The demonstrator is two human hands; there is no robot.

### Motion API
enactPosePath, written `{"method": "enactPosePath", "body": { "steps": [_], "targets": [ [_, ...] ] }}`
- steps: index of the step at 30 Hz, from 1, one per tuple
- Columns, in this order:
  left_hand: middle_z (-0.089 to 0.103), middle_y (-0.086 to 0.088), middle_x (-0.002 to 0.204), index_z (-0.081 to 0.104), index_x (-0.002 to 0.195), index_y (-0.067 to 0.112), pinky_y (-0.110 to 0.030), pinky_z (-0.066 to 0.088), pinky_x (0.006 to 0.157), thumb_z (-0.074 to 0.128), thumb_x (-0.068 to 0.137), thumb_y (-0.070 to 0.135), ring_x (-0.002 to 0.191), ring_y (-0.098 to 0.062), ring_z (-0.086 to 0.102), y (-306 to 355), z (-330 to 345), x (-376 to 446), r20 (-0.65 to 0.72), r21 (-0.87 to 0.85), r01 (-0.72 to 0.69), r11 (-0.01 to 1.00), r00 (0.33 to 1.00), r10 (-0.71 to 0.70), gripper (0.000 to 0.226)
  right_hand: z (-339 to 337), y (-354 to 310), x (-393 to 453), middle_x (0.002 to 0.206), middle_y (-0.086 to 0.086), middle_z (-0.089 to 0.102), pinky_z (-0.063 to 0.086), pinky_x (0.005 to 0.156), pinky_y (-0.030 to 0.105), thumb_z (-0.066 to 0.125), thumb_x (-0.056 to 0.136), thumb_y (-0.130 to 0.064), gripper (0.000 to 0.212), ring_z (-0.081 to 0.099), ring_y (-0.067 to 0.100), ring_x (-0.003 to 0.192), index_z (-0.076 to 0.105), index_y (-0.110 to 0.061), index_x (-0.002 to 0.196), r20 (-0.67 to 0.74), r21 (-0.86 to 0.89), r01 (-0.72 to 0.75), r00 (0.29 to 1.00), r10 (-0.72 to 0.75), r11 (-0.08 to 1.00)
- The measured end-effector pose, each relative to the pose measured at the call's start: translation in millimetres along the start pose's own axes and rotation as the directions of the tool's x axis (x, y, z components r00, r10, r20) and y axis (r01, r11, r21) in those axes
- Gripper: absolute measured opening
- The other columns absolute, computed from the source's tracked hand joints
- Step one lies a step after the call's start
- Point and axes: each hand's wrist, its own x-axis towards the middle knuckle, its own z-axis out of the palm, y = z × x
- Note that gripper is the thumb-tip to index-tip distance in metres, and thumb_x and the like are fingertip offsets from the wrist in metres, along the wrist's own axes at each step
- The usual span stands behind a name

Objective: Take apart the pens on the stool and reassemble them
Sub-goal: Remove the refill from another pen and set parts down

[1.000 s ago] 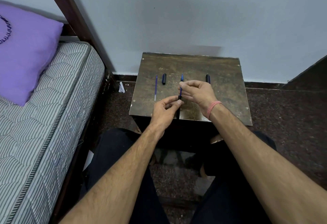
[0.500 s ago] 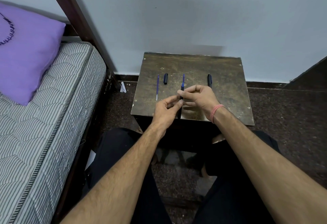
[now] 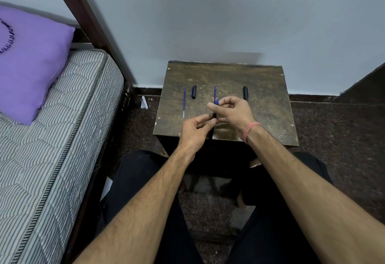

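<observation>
Over the front of the brown stool (image 3: 264, 88) my left hand (image 3: 195, 131) grips a black pen barrel (image 3: 213, 117) that points away from me. My right hand (image 3: 233, 112) pinches a thin blue refill (image 3: 215, 95) whose lower end sits at the barrel's mouth; its far tip sticks out past my fingers. On the stool lie a second blue refill (image 3: 184, 102) at the left, a dark cap (image 3: 194, 91) just right of it, and another dark cap (image 3: 245, 92) behind my right hand.
A striped mattress (image 3: 52, 138) with a purple pillow (image 3: 27, 61) and a dark bedpost stands close on the left. The wall runs right behind the stool. My dark-trousered knees sit below the stool's front edge, over a speckled floor.
My right hand has drifted slightly right and toward me with the blue refill. The left hand keeps its hold on the barrel. The parts lying on the stool have not moved.
</observation>
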Motion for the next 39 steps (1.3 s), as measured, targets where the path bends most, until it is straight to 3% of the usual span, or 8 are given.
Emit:
{"method": "enactPosePath", "body": {
  "steps": [5, 12, 17, 23, 26, 30, 36, 39],
  "targets": [
    [0.087, 0.001, 0.117, 0.081, 0.131, 0.016, -0.027, 0.057, 0.111, 0.083, 0.100, 0.016, 0.119, -0.011, 0.080, -4, -1, 6, 0.011, -0.030, -0.007, 1.000, 1.000, 0.008, 0.031, -1, 3, -5, 0.113, 0.011, 0.083, 0.068, 0.083, 0.032, 0.073, 0.105, -0.017, 0.021, 0.080, 0.018, 0.095, 0.076, -0.007, 0.123, 0.095, 0.072, -0.020, 0.995, 0.013, 0.997],
    [0.087, -0.001, 0.118, 0.081, 0.130, 0.018, -0.025, 0.059, 0.107, 0.085, 0.098, 0.021, 0.119, -0.012, 0.081, -6, -3, 5, 0.042, -0.064, 0.030, 0.998, 0.999, -0.027, 0.032, 2, 5, -9, 0.092, 0.011, 0.075, 0.067, 0.077, 0.035, 0.095, 0.083, -0.014, 0.033, 0.076, 0.020, 0.080, 0.071, -0.007, 0.105, -0.021, 0.029, -0.012, 1.000, 0.013, 0.999],
    [0.087, -0.006, 0.117, 0.082, 0.130, 0.014, -0.037, 0.058, 0.113, 0.083, 0.100, 0.015, 0.118, -0.019, 0.082, -6, -1, 6, 0.005, -0.071, 0.016, 0.997, 1.000, -0.016, 0.030, 1, 5, -12, 0.121, 0.013, 0.075, 0.063, 0.093, 0.038, 0.064, 0.110, -0.016, 0.025, 0.072, 0.022, 0.103, 0.074, -0.004, 0.130, 0.081, 0.113, -0.016, 0.997, 0.007, 0.993],
    [0.088, -0.001, 0.113, 0.083, 0.119, 0.024, -0.024, 0.060, 0.102, 0.084, 0.099, 0.014, 0.114, -0.013, 0.082, -5, -4, 2, 0.014, -0.073, 0.017, 0.997, 1.000, -0.016, 0.023, -1, 8, -8, 0.087, 0.007, 0.078, 0.063, 0.078, 0.033, 0.090, 0.088, -0.012, 0.019, 0.075, 0.021, 0.082, 0.075, -0.008, 0.099, -0.025, 0.041, 0.012, 1.000, -0.010, 0.999],
    [0.088, -0.002, 0.107, 0.083, 0.119, 0.021, -0.023, 0.064, 0.094, 0.082, 0.100, 0.013, 0.106, -0.013, 0.084, -3, -2, 1, -0.017, -0.096, 0.022, 0.995, 1.000, -0.023, 0.020, 2, 11, -7, 0.087, -0.001, 0.079, 0.064, 0.066, 0.028, 0.089, 0.092, -0.023, 0.026, 0.077, 0.014, 0.078, 0.079, -0.011, 0.113, -0.019, 0.020, 0.022, 1.000, -0.021, 1.000],
    [0.088, -0.003, 0.100, 0.083, 0.115, 0.017, -0.026, 0.065, 0.096, 0.081, 0.100, 0.010, 0.097, -0.012, 0.085, -1, 4, 1, -0.077, -0.088, 0.006, 0.996, 0.997, -0.013, 0.016, 6, 15, -5, 0.089, -0.005, 0.082, 0.067, 0.072, 0.037, 0.065, 0.110, -0.013, 0.017, 0.076, 0.017, 0.082, 0.078, -0.019, 0.118, 0.020, 0.031, 0.031, 0.999, -0.031, 0.999],
    [0.088, -0.005, 0.109, 0.081, 0.129, 0.011, -0.032, 0.065, 0.103, 0.083, 0.099, 0.014, 0.109, -0.017, 0.084, -3, -2, -3, -0.030, -0.077, 0.019, 0.997, 0.999, -0.021, 0.030, 10, 12, -7, 0.073, -0.003, 0.080, 0.057, 0.050, 0.021, 0.096, 0.082, -0.011, 0.023, 0.074, 0.007, 0.058, 0.076, -0.014, 0.093, -0.101, 0.026, -0.010, 0.995, 0.012, 1.000],
    [0.088, -0.007, 0.109, 0.080, 0.130, 0.007, -0.028, 0.065, 0.099, 0.080, 0.101, 0.011, 0.107, -0.017, 0.084, -2, 0, -2, -0.040, -0.102, 0.009, 0.995, 0.999, -0.013, 0.029, 16, 14, -5, 0.079, -0.002, 0.074, 0.057, 0.052, 0.019, 0.094, 0.087, -0.022, 0.026, 0.070, 0.004, 0.058, 0.073, -0.014, 0.100, -0.111, 0.001, 0.023, 0.994, -0.023, 1.000]
  ]
}}
